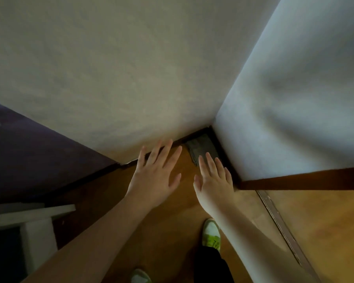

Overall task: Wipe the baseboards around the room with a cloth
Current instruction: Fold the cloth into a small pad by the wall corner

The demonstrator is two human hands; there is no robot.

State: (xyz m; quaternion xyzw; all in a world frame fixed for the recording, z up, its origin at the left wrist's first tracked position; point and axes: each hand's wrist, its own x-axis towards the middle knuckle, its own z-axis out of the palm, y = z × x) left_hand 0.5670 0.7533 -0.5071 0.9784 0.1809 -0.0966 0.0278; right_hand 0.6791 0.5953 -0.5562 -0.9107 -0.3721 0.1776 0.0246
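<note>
Closest to me, my two shoes (212, 234) stand on the wooden floor (172, 221), and from there both my bare forearms reach forward and down toward the corner. My left hand (156, 176) is flat with its fingers spread and straight, holding nothing, its fingertips reaching over the dark baseboard (192, 135) at the foot of the left wall (110, 78). My right hand (214, 179) is likewise flat and empty, fingers straight, hovering over the near edge of the grey cloth (202, 149), which lies on the floor tucked right into the corner where the two baseboards meet; whether the fingertips touch it yet I cannot tell. My worry is the pickup: the cloth lies flat and jammed against the skirting, so a careless grab could catch only one layer and leave it trailing, or push it tighter into the corner. Leaning in this far, I could also lose my balance and put my weight on the wall. Further right, a metal floor track (278, 225) runs past the end of the right wall (294, 99), and stepping sideways along the baseboard could catch a toe on it. The light is dim, so dust left behind would be easy to miss.
</note>
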